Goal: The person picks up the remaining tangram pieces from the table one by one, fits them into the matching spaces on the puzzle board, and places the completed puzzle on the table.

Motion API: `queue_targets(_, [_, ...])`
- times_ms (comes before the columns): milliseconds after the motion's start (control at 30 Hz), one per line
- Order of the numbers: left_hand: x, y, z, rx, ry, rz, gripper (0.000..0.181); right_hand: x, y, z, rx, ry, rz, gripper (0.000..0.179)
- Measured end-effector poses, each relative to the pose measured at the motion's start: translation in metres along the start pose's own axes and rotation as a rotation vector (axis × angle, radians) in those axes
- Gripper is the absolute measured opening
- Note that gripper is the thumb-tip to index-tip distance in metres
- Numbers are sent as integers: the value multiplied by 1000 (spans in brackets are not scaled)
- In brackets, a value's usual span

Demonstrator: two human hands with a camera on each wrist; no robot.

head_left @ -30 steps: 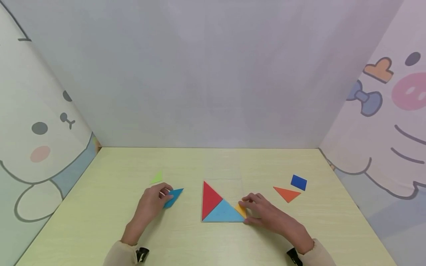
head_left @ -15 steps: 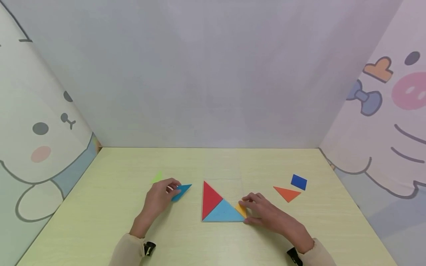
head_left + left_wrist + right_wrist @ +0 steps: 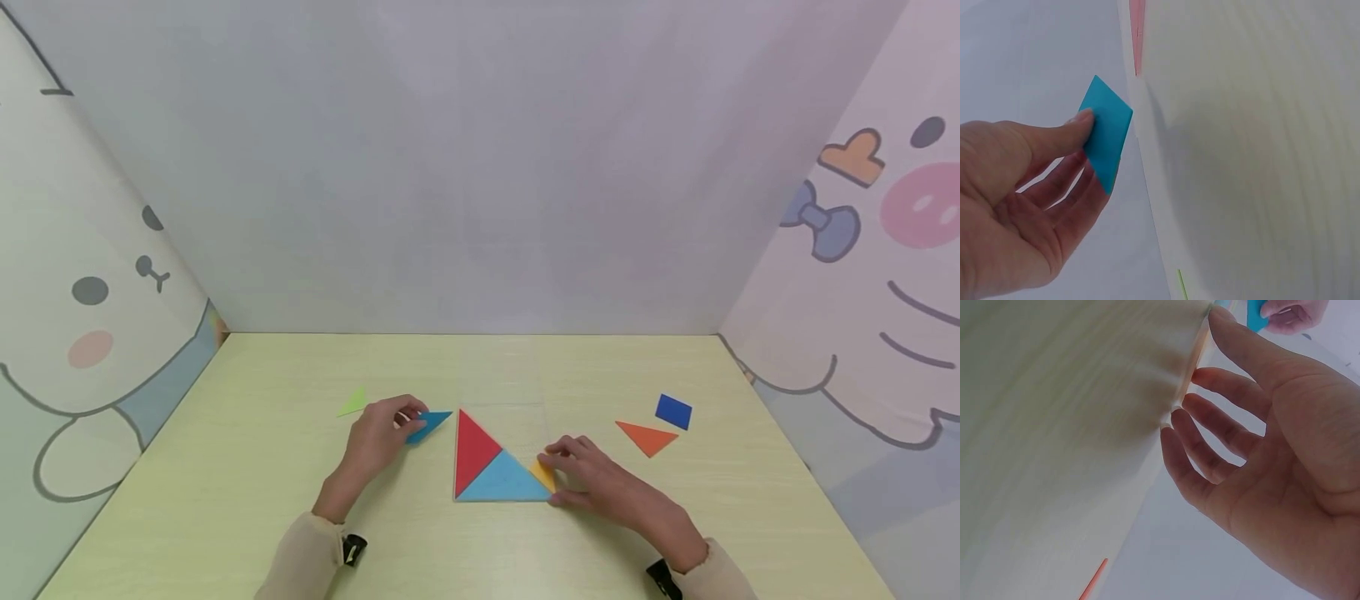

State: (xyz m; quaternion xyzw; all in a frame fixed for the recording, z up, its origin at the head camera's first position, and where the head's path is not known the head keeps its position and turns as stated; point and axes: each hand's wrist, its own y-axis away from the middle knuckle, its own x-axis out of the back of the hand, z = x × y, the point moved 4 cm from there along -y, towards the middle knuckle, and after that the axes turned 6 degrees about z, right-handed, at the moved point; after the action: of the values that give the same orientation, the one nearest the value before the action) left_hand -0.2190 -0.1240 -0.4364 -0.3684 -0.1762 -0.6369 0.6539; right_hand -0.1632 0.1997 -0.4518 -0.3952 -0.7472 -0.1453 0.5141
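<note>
My left hand [image 3: 381, 435] pinches a blue parallelogram tangram piece [image 3: 1107, 131] between thumb and fingers, raised above the table just left of the assembled pieces. A red triangle [image 3: 472, 450] and a light blue triangle [image 3: 504, 482] lie edge to edge within a faint, pale square outline. At the light blue triangle's right end is a yellow piece [image 3: 543, 474], partly hidden by my right hand [image 3: 592, 479]. That hand's relaxed, slightly bent fingers touch the yellow piece at its upper end, while the thumb touches the lower right corner.
A lime green triangle [image 3: 354, 402] lies behind my left hand. An orange triangle [image 3: 647, 437] and a dark blue four-sided piece [image 3: 673, 412] lie at the right on the pale wooden table [image 3: 262, 433]. A pale fabric wall [image 3: 480, 208] rises behind the table.
My left hand has carried the blue parallelogram to the right and slightly away from me, close to the red triangle. The right hand stays in place at the yellow piece.
</note>
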Motion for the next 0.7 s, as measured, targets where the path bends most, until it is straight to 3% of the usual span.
queue_targets(700, [-21,-15,24,-52,6,-36,15,2,-1,0,-51,-9,-33,48])
